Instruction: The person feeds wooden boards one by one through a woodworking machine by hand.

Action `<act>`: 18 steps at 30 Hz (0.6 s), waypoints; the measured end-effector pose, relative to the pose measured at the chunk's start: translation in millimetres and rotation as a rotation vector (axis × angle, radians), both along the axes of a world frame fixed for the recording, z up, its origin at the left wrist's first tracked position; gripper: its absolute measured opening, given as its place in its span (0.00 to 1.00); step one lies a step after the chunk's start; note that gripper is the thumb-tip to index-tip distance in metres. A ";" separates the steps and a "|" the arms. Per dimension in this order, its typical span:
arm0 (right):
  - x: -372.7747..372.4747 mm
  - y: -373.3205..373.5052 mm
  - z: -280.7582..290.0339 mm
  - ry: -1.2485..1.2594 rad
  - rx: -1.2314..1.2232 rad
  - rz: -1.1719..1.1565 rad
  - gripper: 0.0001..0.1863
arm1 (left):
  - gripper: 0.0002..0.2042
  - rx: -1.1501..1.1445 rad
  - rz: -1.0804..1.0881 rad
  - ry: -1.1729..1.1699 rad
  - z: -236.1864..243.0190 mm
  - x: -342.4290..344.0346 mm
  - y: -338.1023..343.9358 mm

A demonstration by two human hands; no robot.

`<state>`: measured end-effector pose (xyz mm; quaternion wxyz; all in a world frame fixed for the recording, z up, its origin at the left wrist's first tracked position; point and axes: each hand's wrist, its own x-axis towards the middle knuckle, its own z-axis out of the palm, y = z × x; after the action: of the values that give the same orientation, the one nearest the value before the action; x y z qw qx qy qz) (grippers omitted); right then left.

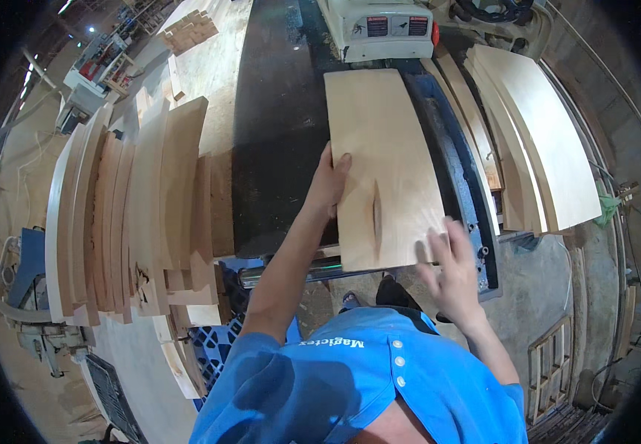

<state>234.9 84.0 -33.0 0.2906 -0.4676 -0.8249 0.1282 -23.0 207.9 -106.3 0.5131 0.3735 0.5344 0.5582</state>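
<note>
Board (pixel 383 166) lies flat on the dark desk (pixel 276 133), its far end just short of the pale machine (pixel 380 29), so you judge the feed barely begun. Your left hand (pixel 329 185) grips the board's left edge, thumb on top; your right hand (pixel 450 270) presses its near right corner, fingers spread. Stacks wait left (pixel 135 214) and right (pixel 535 140).

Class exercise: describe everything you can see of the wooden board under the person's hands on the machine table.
The wooden board is a pale, flat, rectangular panel with fine grain and one dark elongated knot near its near end. It lies flat on the dark machine table, its far end at the cream-coloured machine housing. The left hand grips its left edge; the right hand rests at its near right corner.
</note>
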 end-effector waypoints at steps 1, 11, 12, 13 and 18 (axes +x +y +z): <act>-2.1 -2.2 5.4 -0.114 -0.062 0.080 0.32 | 0.24 0.031 0.013 0.289 -7.2 -1.3 3.2; 2.3 15.4 -26.0 -0.492 0.058 0.086 0.20 | 0.29 -0.046 -0.308 0.805 17.7 9.1 -21.8; 1.0 26.2 -21.6 -0.496 0.067 0.088 0.20 | 0.29 -0.040 -0.301 0.802 20.0 8.4 -11.6; -0.4 35.4 -12.5 -0.527 0.040 0.107 0.20 | 0.29 -0.060 -0.314 0.849 20.7 8.6 -5.2; 3.7 46.3 -15.6 -0.542 0.094 0.172 0.19 | 0.28 -0.110 -0.295 0.926 10.8 17.0 0.6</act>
<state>238.6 130.3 -48.6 0.0688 -0.3990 -0.9142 -0.0156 -6.0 208.4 -95.5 0.3140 0.6266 0.6766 0.2257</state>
